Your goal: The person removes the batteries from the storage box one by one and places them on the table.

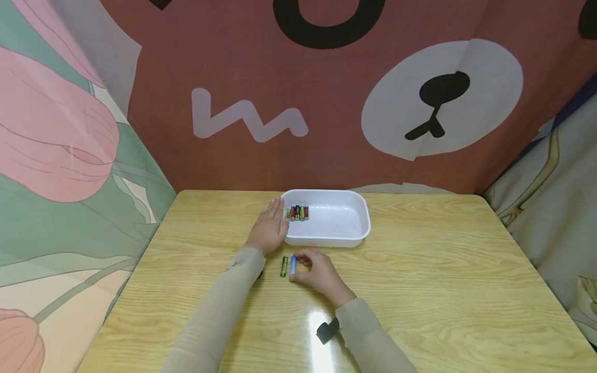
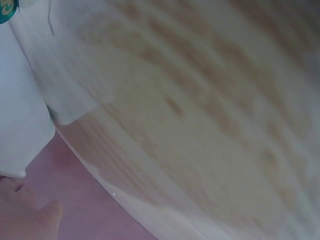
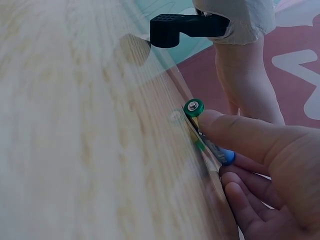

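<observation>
My right hand (image 1: 319,272) pinches a blue battery (image 1: 293,264) by its two ends, thumb at the near end and fingertips at the far end. Beside it on the left lies a green battery (image 1: 284,267) on the table. In the right wrist view, the thumb of the right hand (image 3: 265,170) partly hides the blue battery (image 3: 227,157), and the green battery (image 3: 194,107) shows its end behind. My left hand (image 1: 269,228) rests with straight fingers along the left wall of a white plastic tray (image 1: 326,242). Several batteries (image 1: 298,213) stand side by side at the tray's left end.
The wooden table (image 1: 443,274) meets a brown cloth backdrop (image 1: 252,166) just behind the tray. Patterned curtains (image 1: 135,145) border the left and right sides. A black wrist camera (image 1: 328,330) sticks out below the right sleeve.
</observation>
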Motion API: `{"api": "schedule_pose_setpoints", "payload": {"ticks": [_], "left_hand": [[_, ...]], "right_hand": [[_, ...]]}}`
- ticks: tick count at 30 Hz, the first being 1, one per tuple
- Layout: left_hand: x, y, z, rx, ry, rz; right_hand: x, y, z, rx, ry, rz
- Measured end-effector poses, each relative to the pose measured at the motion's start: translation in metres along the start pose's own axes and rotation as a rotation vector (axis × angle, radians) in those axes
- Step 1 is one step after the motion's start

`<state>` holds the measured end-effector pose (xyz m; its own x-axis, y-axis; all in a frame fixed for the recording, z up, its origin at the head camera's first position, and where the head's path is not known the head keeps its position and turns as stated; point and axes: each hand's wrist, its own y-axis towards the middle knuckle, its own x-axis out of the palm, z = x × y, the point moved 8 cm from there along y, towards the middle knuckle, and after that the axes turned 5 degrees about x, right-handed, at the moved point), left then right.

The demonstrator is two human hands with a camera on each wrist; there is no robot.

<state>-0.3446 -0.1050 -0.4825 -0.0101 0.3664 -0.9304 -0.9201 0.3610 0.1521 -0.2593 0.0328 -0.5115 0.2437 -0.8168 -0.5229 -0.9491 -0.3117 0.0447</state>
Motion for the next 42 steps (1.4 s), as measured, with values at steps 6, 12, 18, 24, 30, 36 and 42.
{"api": "schedule_pose_setpoints", "payload": {"ticks": [6,12,18,24,30,36,42], "left_hand": [[-0.0016,0.0006,0.0027,0.004,-0.009,0.001],[-0.0033,0.0001,0.0034,-0.003,-0.008,-0.003],[-0.0031,0.0001,0.0026,-0.011,-0.002,-0.008],[-0.003,0.0004,0.003,-0.007,0.001,-0.01],[-0.0021,0.0002,0.002,-0.009,0.002,-0.01],[-0.0009,0.0,0.0002,-0.015,0.003,-0.003],[0.0003,0.0005,-0.0001,-0.019,0.001,-0.008]], "right_hand": [[0.0003,-0.0004,-0.0009,-0.019,-0.019,-0.001],[0.0009,0.0005,-0.0009,-0.031,-0.026,0.003],[0.0021,0.0003,-0.002,-0.02,-0.039,-0.005],[0.0027,-0.0008,-0.0034,-0.012,-0.051,-0.007],[0.0023,-0.0012,-0.0054,-0.033,-0.044,0.002],[0.0025,-0.0017,-0.0057,-0.028,-0.04,-0.003],[0.0034,-0.0013,-0.004,-0.013,-0.033,-0.014]]}}
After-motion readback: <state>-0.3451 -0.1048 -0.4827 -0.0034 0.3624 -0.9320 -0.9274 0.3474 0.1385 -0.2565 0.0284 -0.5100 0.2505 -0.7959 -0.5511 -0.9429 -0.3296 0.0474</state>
